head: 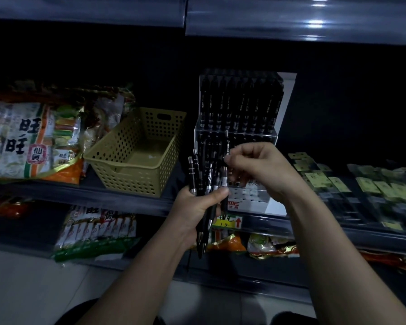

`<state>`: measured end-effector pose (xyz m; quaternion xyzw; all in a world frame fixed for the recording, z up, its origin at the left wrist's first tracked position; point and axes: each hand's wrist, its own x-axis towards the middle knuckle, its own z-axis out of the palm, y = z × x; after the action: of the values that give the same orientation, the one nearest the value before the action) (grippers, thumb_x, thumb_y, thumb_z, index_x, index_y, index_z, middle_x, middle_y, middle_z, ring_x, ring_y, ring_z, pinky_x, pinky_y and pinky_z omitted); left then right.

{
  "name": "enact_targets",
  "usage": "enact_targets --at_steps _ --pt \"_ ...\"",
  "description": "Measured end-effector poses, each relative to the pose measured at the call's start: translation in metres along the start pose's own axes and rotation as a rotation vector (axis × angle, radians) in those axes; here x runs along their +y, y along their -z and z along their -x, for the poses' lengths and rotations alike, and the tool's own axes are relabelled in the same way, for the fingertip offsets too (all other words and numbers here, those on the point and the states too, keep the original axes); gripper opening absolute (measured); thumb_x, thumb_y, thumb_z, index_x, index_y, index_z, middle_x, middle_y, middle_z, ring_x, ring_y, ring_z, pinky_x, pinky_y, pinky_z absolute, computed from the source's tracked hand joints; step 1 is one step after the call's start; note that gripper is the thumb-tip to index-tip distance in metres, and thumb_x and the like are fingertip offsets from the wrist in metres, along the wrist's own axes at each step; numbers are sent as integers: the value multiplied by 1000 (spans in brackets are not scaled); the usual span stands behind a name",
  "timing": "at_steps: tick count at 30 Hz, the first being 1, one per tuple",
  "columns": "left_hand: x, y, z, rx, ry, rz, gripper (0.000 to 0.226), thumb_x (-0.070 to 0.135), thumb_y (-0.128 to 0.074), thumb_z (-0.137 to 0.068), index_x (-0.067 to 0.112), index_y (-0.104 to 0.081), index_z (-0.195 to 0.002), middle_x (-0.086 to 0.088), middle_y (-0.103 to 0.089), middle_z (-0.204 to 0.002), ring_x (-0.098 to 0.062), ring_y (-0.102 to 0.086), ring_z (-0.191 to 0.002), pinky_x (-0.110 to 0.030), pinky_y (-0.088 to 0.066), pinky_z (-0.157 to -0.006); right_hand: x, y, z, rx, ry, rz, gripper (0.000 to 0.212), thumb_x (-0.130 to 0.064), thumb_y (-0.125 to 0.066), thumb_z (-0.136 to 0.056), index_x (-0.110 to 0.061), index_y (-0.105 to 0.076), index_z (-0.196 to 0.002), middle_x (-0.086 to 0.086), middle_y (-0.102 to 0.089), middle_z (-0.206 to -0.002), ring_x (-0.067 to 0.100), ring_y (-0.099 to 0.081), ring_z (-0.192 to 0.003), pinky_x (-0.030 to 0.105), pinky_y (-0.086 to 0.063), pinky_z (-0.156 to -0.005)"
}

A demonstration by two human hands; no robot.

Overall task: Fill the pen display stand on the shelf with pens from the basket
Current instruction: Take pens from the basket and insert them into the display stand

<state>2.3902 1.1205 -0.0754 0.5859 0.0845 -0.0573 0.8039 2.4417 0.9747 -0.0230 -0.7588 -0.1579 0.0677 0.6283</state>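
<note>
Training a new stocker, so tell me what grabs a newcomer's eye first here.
Centre frame, the left hand grips a bundle of black pens while the right hand pinches a single pen in front of the pen display stand, whose back row is packed with black pens. Left of the stand sits the tan perforated basket, showing no pens inside.

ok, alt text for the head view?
The left hand grips a bundle of black pens while the right hand pinches one pen in front of a partly filled pen stand on a dim shop shelf. A tan basket, apparently empty, sits left of the stand, beside snack bags.
</note>
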Motion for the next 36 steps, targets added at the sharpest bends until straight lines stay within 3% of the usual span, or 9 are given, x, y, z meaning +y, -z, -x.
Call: enact_targets --at_steps 7,12,19,24,30,33,36 --pt "-7 -7 -4 42 5 35 18 6 -76 -75 6 -62 -86 2 -60 -54 -10 -52 -43 -18 -40 -40 4 7 3 46 -26 -67 11 -6 -74 -75 -3 -66 -83 5 -64 -60 14 -61 -51 22 -54 -52" --pt "-12 -9 -7 83 74 80 33 12 -75 -78 -5 -63 -104 -5 -67 -71 -11 -51 -46 -20 -41 -40 2 28 2 371 89 -101 17 -3 -75 -75 -3 -60 -82 5 -66 -59 14 -62 -48 25 -55 -51" --pt "-14 -11 -8 80 153 88 20 21 -71 -83 3 -61 -84 -1 -60 -62 -12 -49 -47 -21 -38 -39 15 40 -3 687 175 71 21 -14 -78 -78 -15 -59 -69 7 -64 -67 11 -61 -56 28 -53 -58" --pt "-16 -12 -8 80 165 116 17 19 -71 -84 6 -60 -87 -2 -59 -65 -13 -49 -47 -22 -38 -39 27 35 -9 759 171 162 19 -20 -79 -77 -18 -62 -69 7 -66 -71 26 -67 -69 44 -58 -67" --pt "-16 -12 -8 48 183 106 14 17 -69 -84 6 -60 -82 -2 -57 -64 -13 -49 -47 -20 -37 -39 38 30 -12 775 168 264 19 -22 -78 -78 -13 -62 -74 5 -66 -71 25 -67 -70 44 -57 -69" --pt "-17 -11 -8 46 181 104 14 17 -70 -83 7 -61 -82 -2 -57 -65 -13 -49 -48 -21 -37 -39 44 29 -14 772 152 313 19 -22 -78 -78 -10 -63 -75 4 -65 -70 20 -66 -68 38 -56 -66" --pt "-16 -10 -9 47 176 104 14 17 -71 -83 7 -61 -82 -2 -58 -65 -13 -49 -48 -21 -37 -39 49 27 -13 773 128 381 21 -24 -79 -77 -10 -63 -74 -3 -61 -66 10 -58 -61 25 -46 -59"
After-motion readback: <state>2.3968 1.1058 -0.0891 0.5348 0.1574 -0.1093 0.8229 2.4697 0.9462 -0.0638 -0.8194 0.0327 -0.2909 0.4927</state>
